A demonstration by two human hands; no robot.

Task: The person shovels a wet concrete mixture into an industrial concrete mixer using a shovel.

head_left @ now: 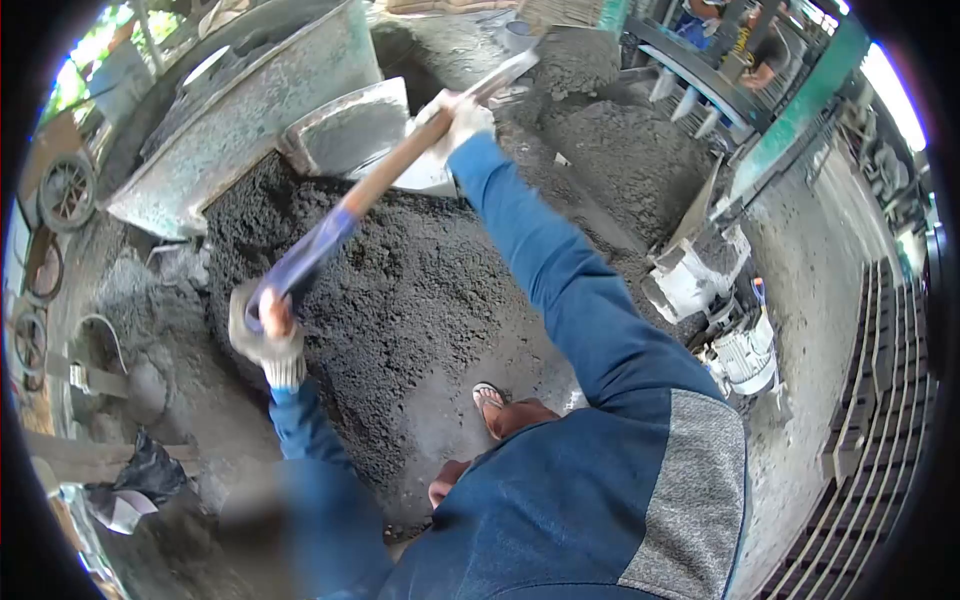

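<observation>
A shovel (390,170) with a wooden shaft and a blue handle end is held slantwise across the view, slightly blurred by motion. My left hand (265,345), in a whitish knit glove, is closed around the handle end at the lower left. Farther up, my gloved right hand (458,122) grips the shaft close to the metal blade, which points to the upper right. Beneath the shovel spreads a heap of dark, damp, grainy material (400,290). What lies on the blade, if anything, I cannot make out.
A large weathered metal trough (260,110) stands at upper left, with a pale chute (350,125) beside it. More dark material (630,150) lies at upper right, near a green-framed machine (800,110). An electric motor (745,355) sits right. Another person (765,55) is behind the machine.
</observation>
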